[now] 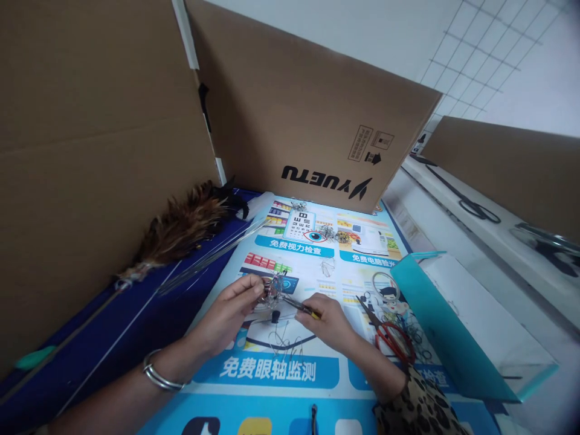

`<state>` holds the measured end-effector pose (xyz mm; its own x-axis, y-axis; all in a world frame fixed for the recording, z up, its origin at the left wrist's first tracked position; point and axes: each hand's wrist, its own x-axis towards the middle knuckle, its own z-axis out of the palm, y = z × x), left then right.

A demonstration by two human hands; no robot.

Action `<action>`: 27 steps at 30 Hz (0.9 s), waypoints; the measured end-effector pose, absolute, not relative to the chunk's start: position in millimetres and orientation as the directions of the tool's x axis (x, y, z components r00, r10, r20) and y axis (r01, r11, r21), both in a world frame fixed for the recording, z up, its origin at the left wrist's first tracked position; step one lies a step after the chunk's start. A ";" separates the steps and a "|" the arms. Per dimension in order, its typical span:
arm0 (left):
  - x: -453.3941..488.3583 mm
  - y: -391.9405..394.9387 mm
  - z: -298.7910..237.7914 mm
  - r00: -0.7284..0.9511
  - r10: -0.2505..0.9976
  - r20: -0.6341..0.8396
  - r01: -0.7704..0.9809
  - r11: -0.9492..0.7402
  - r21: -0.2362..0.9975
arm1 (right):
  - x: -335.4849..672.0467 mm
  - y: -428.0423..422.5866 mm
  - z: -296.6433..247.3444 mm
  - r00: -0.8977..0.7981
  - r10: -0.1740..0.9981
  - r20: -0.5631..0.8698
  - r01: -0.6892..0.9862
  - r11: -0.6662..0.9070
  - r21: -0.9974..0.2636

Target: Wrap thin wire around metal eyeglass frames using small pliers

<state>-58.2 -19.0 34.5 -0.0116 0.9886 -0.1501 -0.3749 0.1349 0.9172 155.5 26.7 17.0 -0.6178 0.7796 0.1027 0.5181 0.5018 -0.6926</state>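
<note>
My left hand (233,308) pinches a tangled piece of thin silvery wirework (274,287) between thumb and fingertips. My right hand (328,319) is closed round the handles of small pliers (294,303), yellow and dark where they show. The jaws reach left to the wirework; whether they grip a wire is too small to tell. Just below sits a small dark object (275,316), its kind unclear. Loose bent wires (286,345) lie nearer to me on the printed sheet (317,396). To the right of my right hand rest red-handled scissors (393,339).
Wire clumps (330,234) lie farther back. A wire coil (386,284) is near the scissors. At right stands a teal-and-white open box (453,326). Cardboard (294,109) walls the back and left. A feather bundle (181,226) and long thin rods (217,254) lie at left.
</note>
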 end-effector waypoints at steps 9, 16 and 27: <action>-56.1 -20.3 30.5 0.055 0.992 -0.111 -0.405 0.123 0.906 | 153.8 23.7 14.6 -0.563 0.816 0.131 0.526 0.476 -0.705; -51.9 -22.9 31.2 0.101 0.989 -0.106 -0.364 0.136 0.921 | 151.5 22.9 13.8 -0.575 0.807 0.135 0.537 0.497 -0.681; -56.8 -21.4 31.5 0.030 0.996 -0.087 -0.288 0.092 0.953 | 153.8 24.3 16.0 -0.563 0.814 0.146 0.543 0.497 -0.677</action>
<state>-56.8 -21.4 31.5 0.0303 0.9957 -0.0872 -0.2882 0.0922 0.9531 153.8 24.3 16.0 -0.5625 0.8138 0.1461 0.5430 0.4969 -0.6770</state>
